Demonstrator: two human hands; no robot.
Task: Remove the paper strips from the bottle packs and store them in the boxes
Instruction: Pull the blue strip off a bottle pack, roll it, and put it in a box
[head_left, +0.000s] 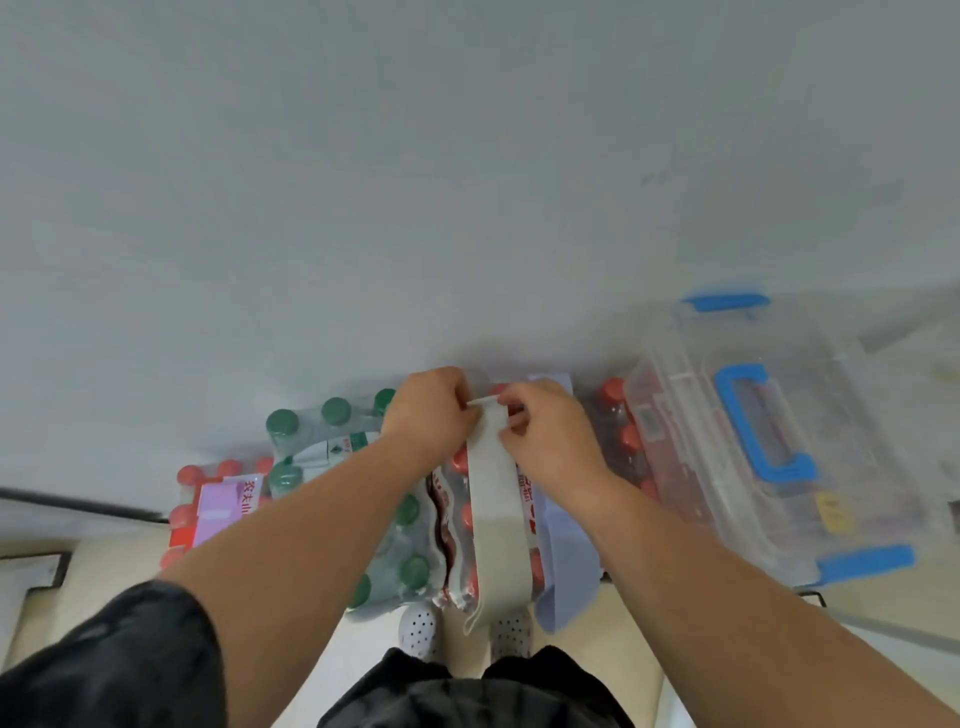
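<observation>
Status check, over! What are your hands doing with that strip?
Report: left hand and right hand pinch strip at far end. It lies along red-cap pack, not yet off. At right, box with lid on.

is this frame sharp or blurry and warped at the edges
Head view: soft all over; the clear box at the right edge looks smeared and stretched by the wide lens; the paper strip, left hand and right hand read clearly enough; light flat.
</observation>
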